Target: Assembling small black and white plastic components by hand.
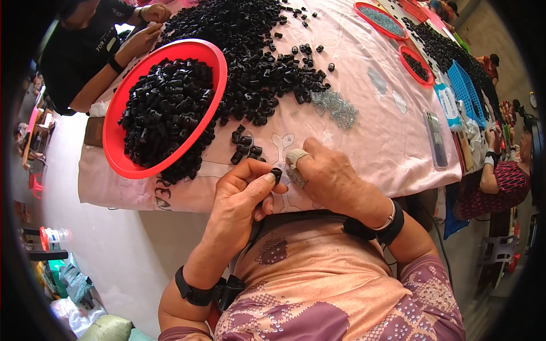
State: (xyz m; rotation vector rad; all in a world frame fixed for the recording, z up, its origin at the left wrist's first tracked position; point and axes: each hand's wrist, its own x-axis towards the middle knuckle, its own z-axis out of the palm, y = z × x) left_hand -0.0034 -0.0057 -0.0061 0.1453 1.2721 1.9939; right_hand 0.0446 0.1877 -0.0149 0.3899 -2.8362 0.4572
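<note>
Between its thumb and forefinger, my left hand pinches a small black plastic piece with a rounded end. Just to the right of it is my right hand, fingers curled inward and pale wraps on the fingertips. Whatever those fingers grip is hidden. A few more black plastic pieces lie on the cloth beyond my left hand. Farther off sits a heap of tiny shiny greyish pieces, too small to tell apart.
A red basin full of black pieces stands at the left, beside a large black heap. Pink cloth covers the table. At the right are a phone, a blue basket and red trays. Other people sit left and right.
</note>
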